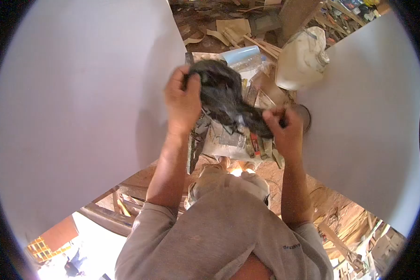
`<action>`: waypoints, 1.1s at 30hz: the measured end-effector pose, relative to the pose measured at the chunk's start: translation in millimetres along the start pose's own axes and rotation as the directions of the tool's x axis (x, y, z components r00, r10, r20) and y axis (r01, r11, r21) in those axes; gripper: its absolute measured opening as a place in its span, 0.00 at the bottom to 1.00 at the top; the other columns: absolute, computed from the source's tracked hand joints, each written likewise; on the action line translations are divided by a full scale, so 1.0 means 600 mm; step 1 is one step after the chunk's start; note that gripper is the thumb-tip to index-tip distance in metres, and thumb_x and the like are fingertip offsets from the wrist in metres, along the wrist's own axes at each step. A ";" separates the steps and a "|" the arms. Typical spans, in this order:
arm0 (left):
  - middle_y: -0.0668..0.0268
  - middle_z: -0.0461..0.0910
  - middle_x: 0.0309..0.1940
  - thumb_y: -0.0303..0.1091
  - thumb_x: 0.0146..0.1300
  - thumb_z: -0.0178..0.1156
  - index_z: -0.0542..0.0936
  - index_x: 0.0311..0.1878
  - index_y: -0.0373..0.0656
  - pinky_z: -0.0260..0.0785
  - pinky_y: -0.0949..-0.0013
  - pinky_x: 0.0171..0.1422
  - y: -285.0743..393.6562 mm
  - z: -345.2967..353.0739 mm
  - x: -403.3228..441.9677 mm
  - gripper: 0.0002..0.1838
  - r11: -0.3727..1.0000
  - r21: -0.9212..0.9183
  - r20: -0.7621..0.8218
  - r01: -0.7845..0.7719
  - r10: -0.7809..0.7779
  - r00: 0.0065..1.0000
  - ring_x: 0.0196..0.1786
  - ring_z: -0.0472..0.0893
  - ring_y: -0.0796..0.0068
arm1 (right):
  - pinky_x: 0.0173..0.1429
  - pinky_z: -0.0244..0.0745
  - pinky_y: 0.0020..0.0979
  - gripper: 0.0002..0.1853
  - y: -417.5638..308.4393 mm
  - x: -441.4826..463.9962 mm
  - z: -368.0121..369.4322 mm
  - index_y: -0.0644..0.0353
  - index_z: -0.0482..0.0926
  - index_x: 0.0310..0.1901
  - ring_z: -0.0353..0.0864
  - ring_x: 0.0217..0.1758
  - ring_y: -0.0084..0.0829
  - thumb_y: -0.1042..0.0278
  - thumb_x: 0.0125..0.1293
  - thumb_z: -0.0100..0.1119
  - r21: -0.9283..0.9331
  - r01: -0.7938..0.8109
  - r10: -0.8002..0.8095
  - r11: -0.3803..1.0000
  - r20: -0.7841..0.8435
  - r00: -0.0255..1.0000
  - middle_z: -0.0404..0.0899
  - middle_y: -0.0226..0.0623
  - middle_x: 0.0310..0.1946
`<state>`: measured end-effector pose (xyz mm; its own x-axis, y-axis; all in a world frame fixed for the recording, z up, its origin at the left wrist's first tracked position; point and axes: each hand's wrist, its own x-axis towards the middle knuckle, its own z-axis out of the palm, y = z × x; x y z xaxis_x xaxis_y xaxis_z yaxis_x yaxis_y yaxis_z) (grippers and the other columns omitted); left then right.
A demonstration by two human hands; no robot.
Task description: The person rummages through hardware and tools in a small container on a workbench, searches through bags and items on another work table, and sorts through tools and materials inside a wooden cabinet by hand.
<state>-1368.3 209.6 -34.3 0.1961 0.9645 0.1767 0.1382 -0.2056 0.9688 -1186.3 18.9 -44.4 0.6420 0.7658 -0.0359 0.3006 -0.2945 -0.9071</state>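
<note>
- Left hand [184,95] pinches the far-left edge of the black bundle [219,88]; right hand [288,128] pinches its narrower end.
- Handling, as judged: grip edges firmly, draw apart evenly; lift clear of the clutter to avoid snagging.
- Bundle: dark, crumpled, glossy in places; wide at left, twisted thin towards right; plastic or cloth, cannot tell; blurred.
- Position: above the table [221,150], from far-left corner towards right edge; white jug [296,65] beyond right hand.

The black material [221,91] is blurred, its folds hard to tell.
</note>
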 end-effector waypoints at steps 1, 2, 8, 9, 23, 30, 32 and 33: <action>0.67 0.83 0.34 0.26 0.71 0.61 0.82 0.47 0.35 0.74 0.70 0.47 0.012 -0.006 0.009 0.06 1.000 -0.005 -0.017 -0.014 0.014 1.000 0.38 0.78 0.79 | 0.43 0.75 0.29 0.14 -0.024 0.017 -0.003 0.63 0.86 0.40 0.78 0.34 0.23 0.60 0.66 0.75 0.065 0.011 -0.010 0.998 -0.014 1.000 0.83 0.32 0.30; 0.67 0.84 0.34 0.27 0.71 0.61 0.82 0.48 0.35 0.74 0.70 0.48 0.038 -0.012 0.020 0.07 1.000 -0.009 -0.034 -0.029 0.029 0.999 0.38 0.79 0.79 | 0.43 0.75 0.29 0.14 -0.047 0.034 -0.006 0.63 0.86 0.41 0.78 0.34 0.23 0.61 0.66 0.75 0.130 0.024 -0.020 0.991 -0.028 0.999 0.83 0.32 0.30; 0.65 0.86 0.40 0.29 0.73 0.61 0.83 0.51 0.35 0.74 0.71 0.53 0.076 -0.038 0.047 0.09 0.991 0.129 -0.147 -0.041 0.060 0.987 0.44 0.81 0.78 | 0.43 0.75 0.28 0.14 -0.072 0.079 0.025 0.61 0.86 0.42 0.79 0.35 0.24 0.60 0.65 0.76 0.203 0.188 -0.197 0.961 0.021 0.980 0.83 0.33 0.32; 0.65 0.86 0.41 0.29 0.73 0.61 0.83 0.52 0.35 0.73 0.71 0.54 0.070 -0.043 0.049 0.10 0.990 0.142 -0.157 -0.013 0.036 0.987 0.45 0.82 0.78 | 0.42 0.75 0.28 0.14 -0.062 0.081 0.035 0.61 0.85 0.42 0.79 0.35 0.24 0.59 0.65 0.75 0.172 0.220 -0.230 0.960 0.044 0.972 0.84 0.33 0.32; 0.48 0.79 0.61 0.22 0.57 0.63 0.75 0.65 0.40 0.71 0.53 0.72 0.057 -0.003 0.021 0.29 0.682 0.542 0.408 -0.490 0.297 0.864 0.62 0.80 0.47 | 0.44 0.81 0.51 0.15 0.110 -0.093 0.283 0.61 0.82 0.45 0.88 0.39 0.55 0.57 0.69 0.64 0.087 0.227 -0.226 0.970 0.671 0.707 0.85 0.53 0.34; 0.47 0.86 0.48 0.32 0.70 0.58 0.84 0.49 0.36 0.78 0.50 0.57 -0.199 0.172 0.185 0.12 0.762 0.554 0.534 -0.336 -0.017 0.845 0.52 0.86 0.43 | 0.50 0.81 0.53 0.23 0.155 -0.142 0.267 0.58 0.80 0.61 0.88 0.42 0.55 0.52 0.72 0.62 -0.004 0.272 -0.142 0.962 0.845 0.515 0.86 0.54 0.37; 0.49 0.86 0.48 0.33 0.70 0.58 0.85 0.48 0.39 0.78 0.49 0.57 -0.387 0.179 0.227 0.11 0.543 0.699 0.573 -0.465 -0.036 0.819 0.53 0.86 0.45 | 0.53 0.81 0.50 0.23 0.137 -0.141 0.213 0.54 0.80 0.63 0.87 0.48 0.52 0.52 0.72 0.63 -0.024 0.280 -0.150 0.960 0.800 0.581 0.86 0.51 0.45; 0.51 0.87 0.47 0.32 0.71 0.58 0.86 0.48 0.40 0.79 0.48 0.57 -0.465 0.171 0.244 0.11 0.428 0.716 0.630 -0.551 -0.059 0.774 0.53 0.86 0.47 | 0.55 0.81 0.49 0.23 0.149 -0.148 0.198 0.54 0.80 0.63 0.86 0.50 0.52 0.51 0.73 0.63 -0.027 0.246 -0.141 0.969 0.758 0.637 0.86 0.50 0.48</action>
<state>-1278.8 391.0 -296.5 0.7556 0.6543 -0.0294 0.6465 -0.7380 0.1934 -1300.0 -7.7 -172.3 -0.1685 0.9624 -0.2131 0.4685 -0.1120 -0.8763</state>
